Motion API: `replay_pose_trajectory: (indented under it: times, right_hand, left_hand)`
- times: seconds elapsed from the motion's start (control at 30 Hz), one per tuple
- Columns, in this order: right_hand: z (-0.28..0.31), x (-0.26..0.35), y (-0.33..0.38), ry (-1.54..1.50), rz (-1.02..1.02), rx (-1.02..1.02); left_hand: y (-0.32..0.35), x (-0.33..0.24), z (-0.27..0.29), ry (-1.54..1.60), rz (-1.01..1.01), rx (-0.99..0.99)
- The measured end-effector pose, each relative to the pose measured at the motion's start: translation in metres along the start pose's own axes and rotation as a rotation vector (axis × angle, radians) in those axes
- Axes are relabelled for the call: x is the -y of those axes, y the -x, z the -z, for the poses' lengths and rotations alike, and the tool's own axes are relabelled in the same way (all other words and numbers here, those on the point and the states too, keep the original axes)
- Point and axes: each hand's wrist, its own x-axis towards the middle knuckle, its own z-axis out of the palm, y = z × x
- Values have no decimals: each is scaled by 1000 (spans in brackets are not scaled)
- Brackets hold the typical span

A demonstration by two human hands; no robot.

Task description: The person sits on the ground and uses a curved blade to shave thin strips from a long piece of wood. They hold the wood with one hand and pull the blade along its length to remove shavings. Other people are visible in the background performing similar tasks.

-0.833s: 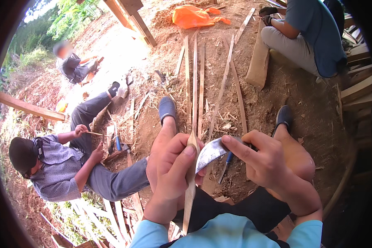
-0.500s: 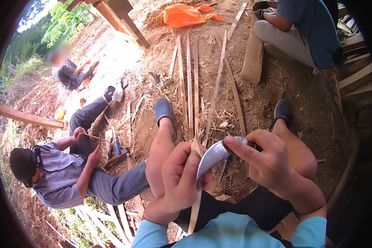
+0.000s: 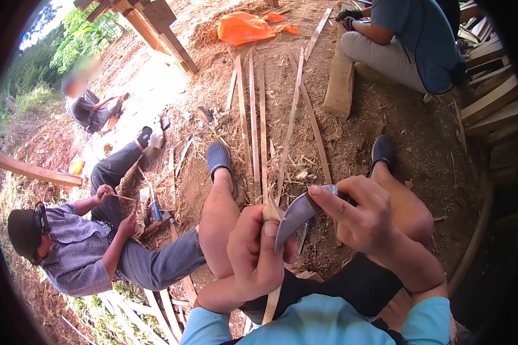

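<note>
My left hand [image 3: 254, 253] is closed around a thin wooden strip [image 3: 271, 303], its thumb pressed near the strip's pointed upper end. The lower part of the strip runs down toward my lap. A curved knife [image 3: 297, 216] with a broad grey blade is gripped in my right hand [image 3: 367, 221], the index finger laid along the back of the blade. The blade's tip lies beside my left thumb, close against the strip; whether its edge bites the wood I cannot tell. The knife's handle is hidden in my right fist.
Long wooden slats [image 3: 253, 115] lie on the soil beyond my hands, below an orange bag [image 3: 244, 29]. Left, a seated person [image 3: 75, 241] holds a thin stick near a blue-handled tool [image 3: 156, 210]. Another person [image 3: 414, 46] sits by a thick beam [image 3: 339, 86].
The knife blade has tilted, its face now darker, and its tip sits slightly lower against the strip. Both hands keep their grips. The whole view has shifted a little.
</note>
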Motion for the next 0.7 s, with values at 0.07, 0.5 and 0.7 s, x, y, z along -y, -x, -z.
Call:
replay_pose_trajectory:
  times: [0.07,0.5,0.7]
  right_hand:
    - [-2,0,-1,1,9,-10]
    - [-3,-4,-10,122,40,-50]
    - [-4,-16,-15,193,-3,-89]
  left_hand:
    - [1,-4,-1,-41,-14,-4]
    - [-1,5,0,-19,-61,-35]
    - [-5,3,-9,58,27,35]
